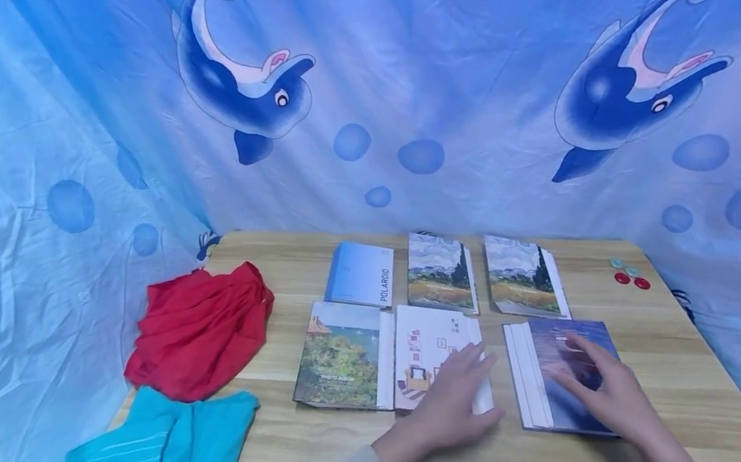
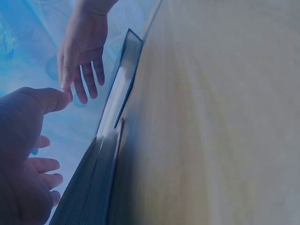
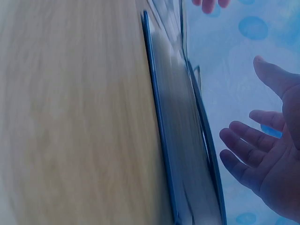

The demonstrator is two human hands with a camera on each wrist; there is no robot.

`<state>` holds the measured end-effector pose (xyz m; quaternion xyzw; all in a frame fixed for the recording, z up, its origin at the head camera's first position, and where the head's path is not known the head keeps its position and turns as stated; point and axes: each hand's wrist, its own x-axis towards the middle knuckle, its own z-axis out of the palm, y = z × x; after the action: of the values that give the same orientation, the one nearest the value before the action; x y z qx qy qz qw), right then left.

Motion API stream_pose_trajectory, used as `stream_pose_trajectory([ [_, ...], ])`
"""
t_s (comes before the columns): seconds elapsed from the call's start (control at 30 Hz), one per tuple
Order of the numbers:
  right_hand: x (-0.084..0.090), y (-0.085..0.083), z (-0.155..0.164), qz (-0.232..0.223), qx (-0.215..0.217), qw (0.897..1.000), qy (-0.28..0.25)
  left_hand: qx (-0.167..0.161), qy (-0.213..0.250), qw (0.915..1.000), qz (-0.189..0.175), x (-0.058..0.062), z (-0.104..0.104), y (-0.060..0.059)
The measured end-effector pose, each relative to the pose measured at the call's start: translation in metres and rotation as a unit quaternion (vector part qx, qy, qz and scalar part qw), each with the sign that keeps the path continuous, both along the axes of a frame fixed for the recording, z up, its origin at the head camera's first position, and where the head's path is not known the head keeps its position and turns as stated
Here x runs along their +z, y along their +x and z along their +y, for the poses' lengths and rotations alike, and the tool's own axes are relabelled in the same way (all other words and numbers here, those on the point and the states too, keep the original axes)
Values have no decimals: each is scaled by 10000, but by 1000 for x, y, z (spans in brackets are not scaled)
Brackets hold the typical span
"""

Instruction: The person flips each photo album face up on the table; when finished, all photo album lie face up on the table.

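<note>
- While both hands hang low over the front row of albums, the left hand [image 1: 446, 404] sits over the white album [image 1: 434, 352] with room drawings on its cover; fingers straight and loosely spread, curled round nothing.
- Left wrist view: left hand [image 2: 28, 154] appears raised slightly off the cover, fingers relaxed; actual contact can't be told.
- Right hand [image 1: 607, 387] lies over the dark blue album [image 1: 565, 376], fingers straight and a bit apart, pointing away from the person.
- Right wrist view: right hand [image 3: 267, 154] open-palmed with a gap to the album [image 3: 187, 140] seen edge-on; touching or not, can't tell.
- Dark blue album lies flat near the front edge of the wooden table [image 1: 668, 350], white page edges on its left side, just right of the white album.
- Garden-cover photo album [image 1: 343, 354] lies touching or just beside the white album on its left.
- Back row, left to right: light blue Polaroid album [image 1: 361, 273], landscape-painting album [image 1: 439, 273], second landscape album [image 1: 524, 275], each lying flat and slightly apart.
- Red cloth [image 1: 201, 331] bunched at the table's left; teal cloth [image 1: 156, 453] crumpled just in front of it.
- Small round tokens [image 1: 629, 275], red and pale green, sit near the right back corner, well apart from the albums.
- Blue dolphin-print curtain [image 1: 408, 69] hangs around the table.
</note>
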<state>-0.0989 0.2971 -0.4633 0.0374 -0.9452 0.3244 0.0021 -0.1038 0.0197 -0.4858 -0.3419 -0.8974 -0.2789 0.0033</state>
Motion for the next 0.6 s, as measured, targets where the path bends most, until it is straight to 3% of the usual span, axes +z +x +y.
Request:
stream_pose_trajectory([
  [0.23,-6,4,18,-263,-405,9988,71,-292,-185,9990,300,-3,14,3],
  [0.43,-10,5,30,-67,-832,9963,184,-363,-310,9980,414,-6,27,5],
  [0.6,-12,3,36,-362,-1214,9916,242,-429,-433,9979,222,-5,35,7],
])
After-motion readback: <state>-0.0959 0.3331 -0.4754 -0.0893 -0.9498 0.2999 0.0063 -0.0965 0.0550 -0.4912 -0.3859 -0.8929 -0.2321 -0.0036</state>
